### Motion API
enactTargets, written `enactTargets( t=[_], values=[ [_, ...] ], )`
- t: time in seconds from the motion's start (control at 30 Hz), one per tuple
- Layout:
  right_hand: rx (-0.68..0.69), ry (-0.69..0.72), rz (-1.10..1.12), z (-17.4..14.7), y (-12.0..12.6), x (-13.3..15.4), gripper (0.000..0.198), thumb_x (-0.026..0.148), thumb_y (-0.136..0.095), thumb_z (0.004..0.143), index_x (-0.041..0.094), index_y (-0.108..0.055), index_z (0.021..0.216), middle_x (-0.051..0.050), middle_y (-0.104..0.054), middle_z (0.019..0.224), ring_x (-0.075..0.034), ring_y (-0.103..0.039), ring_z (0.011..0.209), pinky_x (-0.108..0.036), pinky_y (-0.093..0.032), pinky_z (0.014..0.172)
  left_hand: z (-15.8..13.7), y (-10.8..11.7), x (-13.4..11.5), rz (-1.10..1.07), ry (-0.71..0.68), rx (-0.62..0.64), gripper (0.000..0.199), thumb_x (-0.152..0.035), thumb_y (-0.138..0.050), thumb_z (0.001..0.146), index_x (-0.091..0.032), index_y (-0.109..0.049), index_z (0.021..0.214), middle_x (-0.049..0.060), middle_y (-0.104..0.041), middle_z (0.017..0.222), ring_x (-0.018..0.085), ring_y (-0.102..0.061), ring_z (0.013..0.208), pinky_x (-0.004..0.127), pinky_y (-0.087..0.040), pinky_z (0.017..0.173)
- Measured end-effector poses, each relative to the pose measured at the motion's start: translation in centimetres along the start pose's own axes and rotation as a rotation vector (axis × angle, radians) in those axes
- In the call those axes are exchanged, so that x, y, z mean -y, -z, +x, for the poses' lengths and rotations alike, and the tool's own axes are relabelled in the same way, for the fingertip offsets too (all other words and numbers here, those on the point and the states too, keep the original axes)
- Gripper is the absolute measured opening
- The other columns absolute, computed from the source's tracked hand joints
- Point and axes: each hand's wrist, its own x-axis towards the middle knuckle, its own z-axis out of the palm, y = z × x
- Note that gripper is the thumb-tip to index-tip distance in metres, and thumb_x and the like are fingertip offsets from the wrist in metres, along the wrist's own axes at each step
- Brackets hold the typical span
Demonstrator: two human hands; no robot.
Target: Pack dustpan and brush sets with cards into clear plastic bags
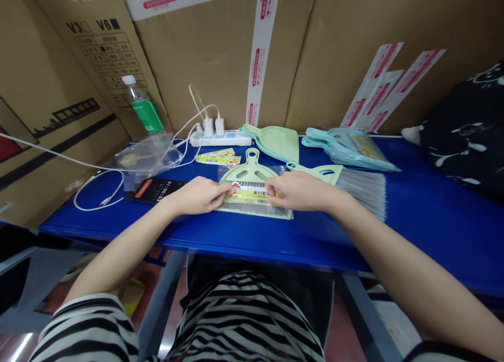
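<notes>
A light green dustpan and brush set (251, 171) lies in a clear plastic bag on the blue table in front of me. Across the bag sits a yellow and white paper label (252, 192). My left hand (200, 195) is closed at the bag's left side, thumb and finger pinched by the label's end. At the label's right end, my right hand (295, 189) has its fingers curled in on the bag. Just beyond that hand lies a loose green brush (360, 188) with grey bristles, partly covered by my wrist.
Behind stand a green dustpan (279, 141), bagged blue sets (350, 146) and a white power strip (224, 137) with cables. To the left are yellow labels (218, 157), a phone (151, 190), crumpled plastic (147, 154) and a bottle (145, 110). Cardboard (212, 57) walls the back.
</notes>
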Motion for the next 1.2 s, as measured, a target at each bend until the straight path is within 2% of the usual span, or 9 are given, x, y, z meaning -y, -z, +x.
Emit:
enactTargets(
  t=[0.4,1.2],
  values=[
    [-0.009,0.006,-0.025,0.17,-0.27,-0.21,0.024,0.031,-0.046,0.088,0.017,-0.064,0.095,-0.007,-0.068,0.077,-0.019,-0.058,0.07,-0.028,-0.029,0.057,0.08,0.18,-0.09,0.022,0.031,0.051,0.022,-0.022,-0.035,0.091,-0.019,-0.056,0.093,-0.002,-0.059,0.059,0.013,-0.054,0.05,0.023,-0.032,0.049],
    [-0.003,0.009,-0.039,0.21,-0.36,-0.16,0.024,0.023,-0.044,0.087,0.016,-0.064,0.097,-0.007,-0.067,0.077,-0.019,-0.057,0.068,-0.029,-0.029,0.057,0.09,0.06,-0.03,0.021,0.017,0.023,0.023,-0.022,-0.035,0.091,-0.018,-0.057,0.093,-0.002,-0.058,0.057,0.013,-0.052,0.048,0.023,-0.03,0.048]
  ],
)
